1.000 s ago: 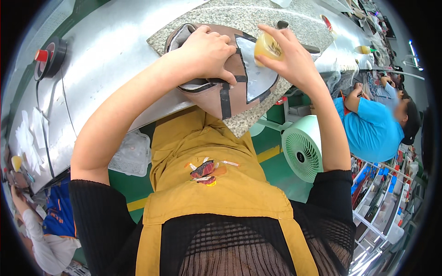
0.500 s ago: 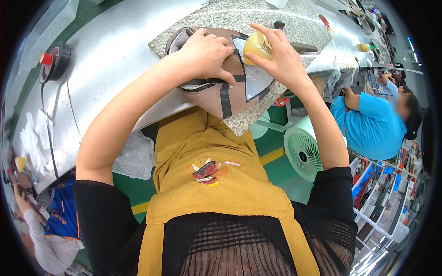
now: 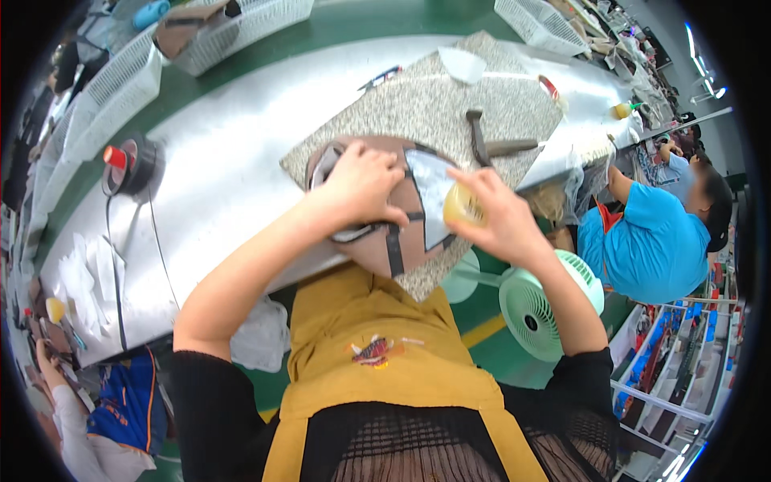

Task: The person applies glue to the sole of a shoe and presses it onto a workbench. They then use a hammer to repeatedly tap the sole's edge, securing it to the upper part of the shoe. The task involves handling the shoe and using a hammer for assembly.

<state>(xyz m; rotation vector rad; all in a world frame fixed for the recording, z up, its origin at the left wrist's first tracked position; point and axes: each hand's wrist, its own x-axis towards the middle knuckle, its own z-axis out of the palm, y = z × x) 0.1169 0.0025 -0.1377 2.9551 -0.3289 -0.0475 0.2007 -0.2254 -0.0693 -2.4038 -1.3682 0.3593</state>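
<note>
Two grips: clasping a rounded, black-striped, leathery brown bag (image 3: 414, 238) with left hand (image 3: 365, 186), holding a translucent yellow bottle (image 3: 461, 208) over it in right hand (image 3: 499, 221).

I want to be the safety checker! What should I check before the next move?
1. Left hand on the brown bag: ok, its fingers and thumb touch it.
2. Yellow container in the right hand: ok, thumb and fingers grip it.
3. Hands off the hammer-like tool: ok, neither hand holds it.
4. Stone slab holding only the bag: not ok, the hammer-like tool and a white piece lie there too.
5. Green fan switched off: cannot tell.
</note>
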